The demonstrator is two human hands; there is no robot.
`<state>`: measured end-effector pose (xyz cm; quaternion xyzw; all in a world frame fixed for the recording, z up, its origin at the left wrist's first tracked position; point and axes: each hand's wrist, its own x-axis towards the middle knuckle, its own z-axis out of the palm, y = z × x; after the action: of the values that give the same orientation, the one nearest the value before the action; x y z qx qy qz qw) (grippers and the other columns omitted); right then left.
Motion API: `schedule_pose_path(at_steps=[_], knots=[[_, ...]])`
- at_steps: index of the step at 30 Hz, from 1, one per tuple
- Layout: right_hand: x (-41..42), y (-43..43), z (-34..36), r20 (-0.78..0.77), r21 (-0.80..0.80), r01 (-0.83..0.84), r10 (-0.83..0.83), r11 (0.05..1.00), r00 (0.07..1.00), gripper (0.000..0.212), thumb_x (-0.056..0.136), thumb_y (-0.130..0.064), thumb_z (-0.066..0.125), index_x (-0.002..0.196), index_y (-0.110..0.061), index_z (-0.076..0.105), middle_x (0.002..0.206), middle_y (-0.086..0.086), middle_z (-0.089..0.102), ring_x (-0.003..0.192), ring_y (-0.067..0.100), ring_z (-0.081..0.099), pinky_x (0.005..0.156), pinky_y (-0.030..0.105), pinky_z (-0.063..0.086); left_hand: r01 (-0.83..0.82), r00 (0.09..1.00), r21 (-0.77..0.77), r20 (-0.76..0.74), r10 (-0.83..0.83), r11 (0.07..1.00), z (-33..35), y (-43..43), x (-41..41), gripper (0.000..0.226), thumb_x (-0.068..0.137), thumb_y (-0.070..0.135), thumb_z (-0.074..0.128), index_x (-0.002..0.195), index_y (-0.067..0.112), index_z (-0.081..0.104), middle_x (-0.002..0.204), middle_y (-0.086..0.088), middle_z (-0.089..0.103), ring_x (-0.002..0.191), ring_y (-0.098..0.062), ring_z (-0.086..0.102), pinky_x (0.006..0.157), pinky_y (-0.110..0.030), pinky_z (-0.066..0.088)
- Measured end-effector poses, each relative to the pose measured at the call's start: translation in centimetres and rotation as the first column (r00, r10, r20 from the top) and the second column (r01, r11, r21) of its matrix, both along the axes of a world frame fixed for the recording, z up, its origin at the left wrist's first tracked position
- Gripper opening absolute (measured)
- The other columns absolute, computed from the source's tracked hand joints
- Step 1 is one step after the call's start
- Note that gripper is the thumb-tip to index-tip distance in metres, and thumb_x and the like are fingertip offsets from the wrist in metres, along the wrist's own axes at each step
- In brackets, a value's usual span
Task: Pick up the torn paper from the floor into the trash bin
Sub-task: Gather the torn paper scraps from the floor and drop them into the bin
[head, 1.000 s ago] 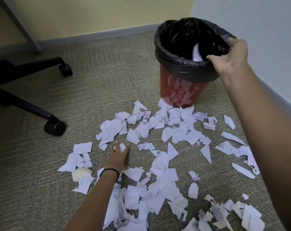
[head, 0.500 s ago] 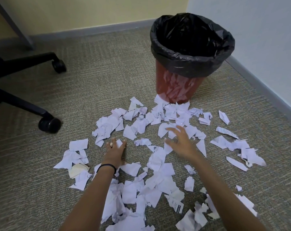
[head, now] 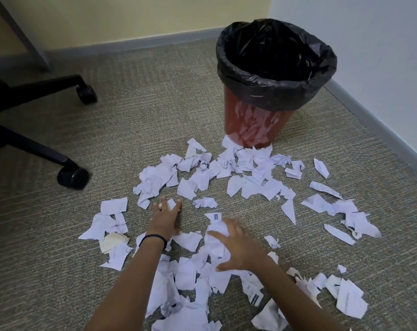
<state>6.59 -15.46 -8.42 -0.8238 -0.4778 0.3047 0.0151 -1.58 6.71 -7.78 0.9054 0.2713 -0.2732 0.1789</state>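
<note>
**Both hands down among the scraps, bin waiting beyond**

Nearest the camera, torn paper [head: 186, 273] lay thick on the carpet [head: 47, 271] between the two forearms, and it spread on toward the bin in a loose fan. The right hand [head: 236, 247] sat over a crumpled wad with its fingers spread and bent. It was blurred, so whether it had closed on the wad could not be told. A little further out, the left hand [head: 165, 219] had its fingertips curled round one small white scrap.

The pieces looked feather-light, limp and creased, with nothing breakable about them. The likely trouble was single flat bits clinging to the carpet pile or slipping out of a loose fist. Raking several together and squeezing them into a bunch would probably serve better than pinching edges one at a time.

Beyond the litter stood the trash bin [head: 248, 125], upright, with a black liner [head: 274, 91] folded over its rim and scraps touching its foot. An office chair [head: 35, 149] base stood off to the left, well apart from the paper.
</note>
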Motion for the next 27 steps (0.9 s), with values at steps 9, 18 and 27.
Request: schedule_pose_path(at_steps=[9,18,27], knots=[[-1.3,2.1,0.9,0.075,0.091,0.002,-0.009,0.996,0.997,0.032,0.087,-0.002,0.056,0.118,-0.009,0.056,0.147,0.009,0.034,0.132,0.028,0.035,0.093,0.037,0.045,-0.072,0.961,0.1,0.273,0.042,0.992,-0.1,-0.2,-0.7,0.045,0.09,0.006,0.055,0.134,0.016,0.05,0.139,-0.016,0.046,0.123,-0.034,0.05,0.094,-0.039,0.044],[3.1,1.6,5.4,-0.402,0.338,0.565,-0.427,0.752,0.81,0.013,0.085,-0.014,0.067,0.073,-0.015,0.072,0.086,0.009,0.073,0.085,0.005,0.065,0.08,0.015,0.048,-0.33,0.675,-0.25,0.612,0.413,0.91,2.9,-1.7,1.3,0.024,0.09,0.004,0.055,0.109,0.011,0.068,0.104,-0.005,0.067,0.091,-0.017,0.061,0.077,-0.027,0.048],[12.1,1.4,18.8,-0.737,0.44,0.891,-0.52,0.115,0.432,0.022,0.085,-0.015,0.067,0.106,-0.012,0.064,0.11,0.004,0.066,0.102,0.021,0.062,0.086,0.032,0.05,-0.004,0.31,-0.675,0.701,0.643,0.738,16.5,-5.8,13.4,0.021,0.087,0.001,0.061,0.106,0.007,0.067,0.071,0.005,0.059,0.061,-0.002,0.054,0.065,-0.02,0.051]])
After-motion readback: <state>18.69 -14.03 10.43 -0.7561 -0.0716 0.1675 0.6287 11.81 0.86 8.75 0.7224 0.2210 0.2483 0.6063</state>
